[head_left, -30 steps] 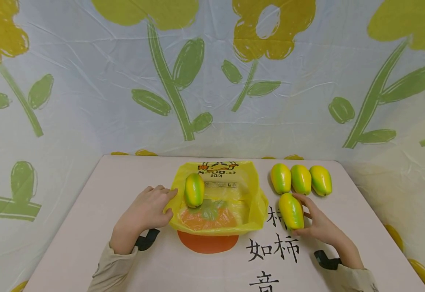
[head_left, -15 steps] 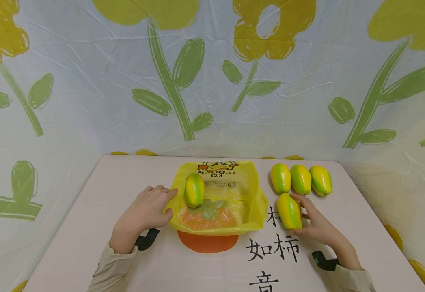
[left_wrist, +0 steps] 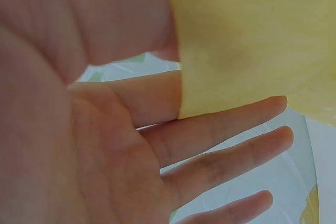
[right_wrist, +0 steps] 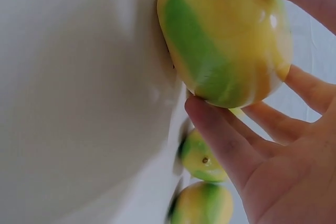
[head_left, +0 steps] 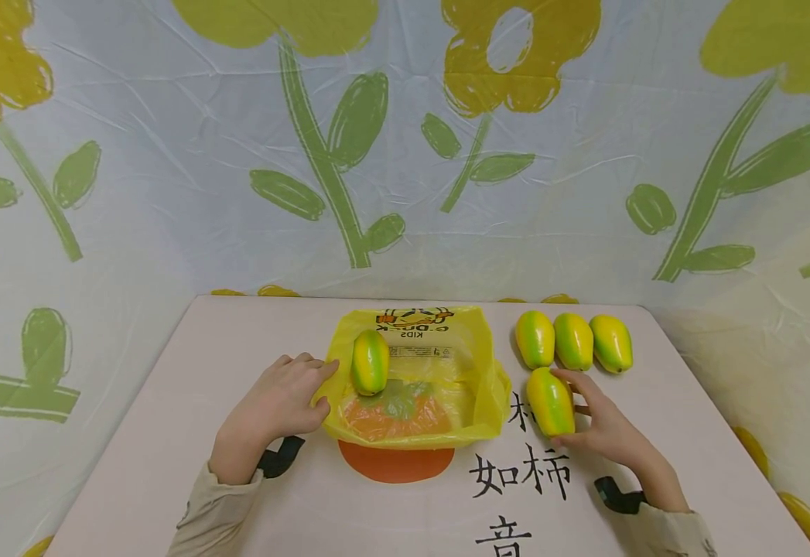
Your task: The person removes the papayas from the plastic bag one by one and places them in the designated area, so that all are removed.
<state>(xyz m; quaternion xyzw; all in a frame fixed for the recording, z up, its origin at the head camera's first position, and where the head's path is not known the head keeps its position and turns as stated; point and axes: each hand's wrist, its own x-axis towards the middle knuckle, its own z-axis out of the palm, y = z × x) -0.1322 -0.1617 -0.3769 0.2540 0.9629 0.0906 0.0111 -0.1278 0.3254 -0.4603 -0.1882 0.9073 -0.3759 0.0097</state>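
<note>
My right hand point(head_left: 606, 425) holds a yellow-green mango point(head_left: 551, 402) by its ends, thumb at the near end and fingers at the far one. In the right wrist view the mango point(right_wrist: 226, 40) shows its brown stem end between thumb and fingers. At the left edge of a yellow plastic bag point(head_left: 446, 363) is my left hand point(head_left: 279, 398), thumb and index finger spread apart. The bag point(left_wrist: 252, 40) covers the tips of that thumb and index finger in the left wrist view, where the other fingers reach out straight. Another mango point(head_left: 370, 363) lies on the bag's left part.
Three more mangoes point(head_left: 574, 342) lie in a row at the back right of the pale table point(head_left: 237, 333). Black characters point(head_left: 519, 472) and an orange shape point(head_left: 398, 463) are printed on the tabletop. A flower-patterned cloth point(head_left: 237, 116) hangs behind.
My right hand and its mango have shifted slightly left, and the mango has turned a little, showing more of its green stripe. The left hand and bag look unchanged.
</note>
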